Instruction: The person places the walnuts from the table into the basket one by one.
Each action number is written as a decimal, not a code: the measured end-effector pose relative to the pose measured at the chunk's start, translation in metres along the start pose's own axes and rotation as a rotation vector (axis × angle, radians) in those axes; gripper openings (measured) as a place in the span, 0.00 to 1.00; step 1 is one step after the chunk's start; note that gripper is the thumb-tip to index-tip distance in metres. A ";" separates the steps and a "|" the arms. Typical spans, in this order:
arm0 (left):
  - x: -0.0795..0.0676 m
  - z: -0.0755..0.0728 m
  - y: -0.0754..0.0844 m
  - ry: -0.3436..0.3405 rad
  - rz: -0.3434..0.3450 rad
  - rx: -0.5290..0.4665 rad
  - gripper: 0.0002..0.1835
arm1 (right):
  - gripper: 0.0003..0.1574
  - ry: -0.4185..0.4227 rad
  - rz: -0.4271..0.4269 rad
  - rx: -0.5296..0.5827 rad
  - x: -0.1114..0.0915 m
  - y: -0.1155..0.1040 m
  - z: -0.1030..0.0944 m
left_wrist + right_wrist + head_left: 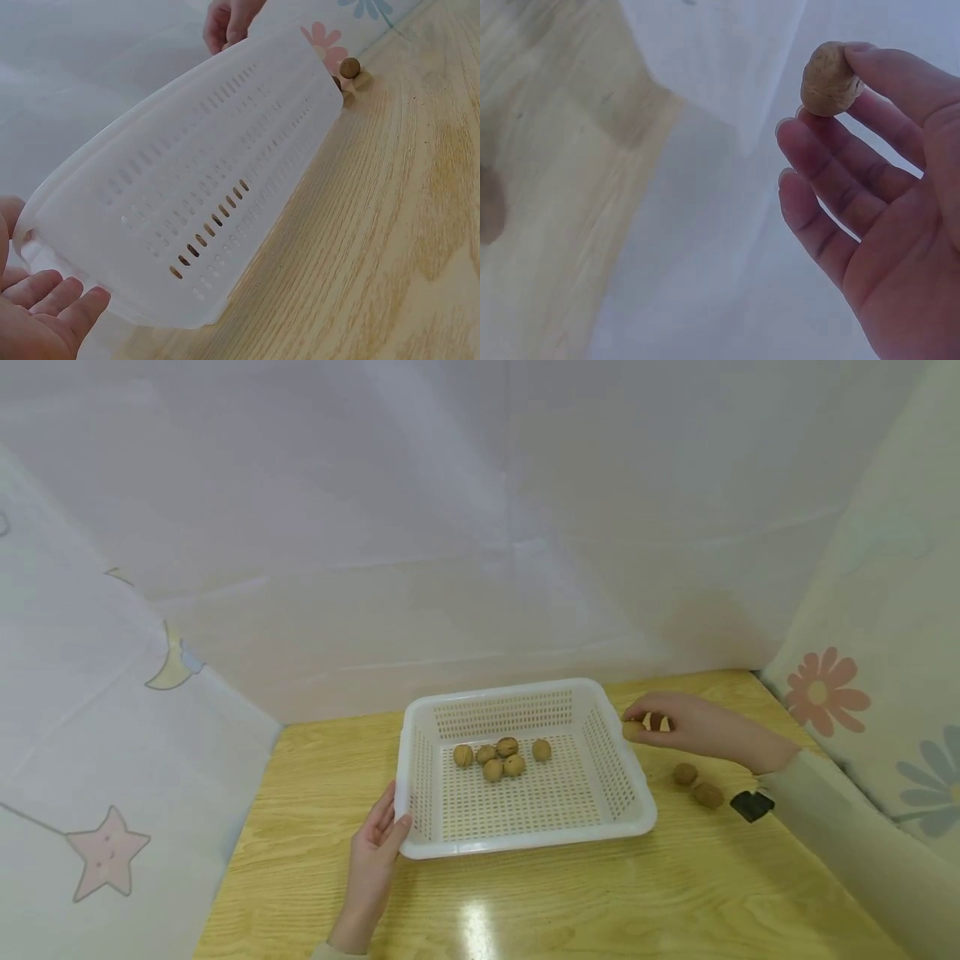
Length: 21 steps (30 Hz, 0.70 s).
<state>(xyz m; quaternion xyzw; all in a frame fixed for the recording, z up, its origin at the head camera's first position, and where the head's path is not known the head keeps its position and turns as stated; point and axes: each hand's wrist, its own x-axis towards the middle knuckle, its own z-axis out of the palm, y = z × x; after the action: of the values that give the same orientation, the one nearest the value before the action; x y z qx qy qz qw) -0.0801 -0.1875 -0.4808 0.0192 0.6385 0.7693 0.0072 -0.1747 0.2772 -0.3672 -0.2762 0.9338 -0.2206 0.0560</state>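
A white plastic basket [525,839] with slotted walls stands on the wooden table, and several walnuts [492,769] lie together in its left half. My left hand [372,847] grips the basket's left rim, thumb on top and fingers beneath, as the left wrist view also shows. Just beyond the right rim, my right hand [686,724] pinches one walnut [829,79] between thumb and fingertips; the other fingers are loosely bent. On the table below that hand lie two more walnuts [707,794].
The wooden table [315,827] runs under the basket to a pale cloth backdrop [450,610] behind and at both sides. A small black object [752,805] shows beside the right sleeve. Light glares on the tabletop near the front.
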 end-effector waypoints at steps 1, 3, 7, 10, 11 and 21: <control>0.000 0.000 0.000 -0.001 -0.001 0.004 0.31 | 0.18 -0.012 -0.007 -0.002 0.006 -0.005 -0.001; 0.000 -0.001 0.000 -0.004 -0.003 0.009 0.31 | 0.17 -0.039 -0.021 -0.009 0.016 -0.014 -0.001; 0.000 -0.001 0.000 -0.006 -0.007 0.011 0.32 | 0.16 -0.055 -0.106 -0.039 0.039 -0.030 0.006; 0.000 -0.001 0.001 -0.004 -0.008 0.010 0.32 | 0.15 -0.056 -0.191 -0.040 0.057 -0.041 0.013; 0.000 -0.001 0.001 -0.002 -0.008 0.010 0.32 | 0.15 -0.059 -0.214 -0.038 0.062 -0.046 0.015; 0.000 0.001 0.002 0.012 -0.012 0.013 0.33 | 0.15 -0.157 -0.337 -0.017 0.117 -0.080 0.053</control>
<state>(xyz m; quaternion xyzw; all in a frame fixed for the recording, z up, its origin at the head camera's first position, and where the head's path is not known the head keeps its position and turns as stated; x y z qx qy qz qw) -0.0802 -0.1869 -0.4791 0.0107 0.6437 0.7652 0.0077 -0.2215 0.1341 -0.3768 -0.4455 0.8689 -0.1970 0.0885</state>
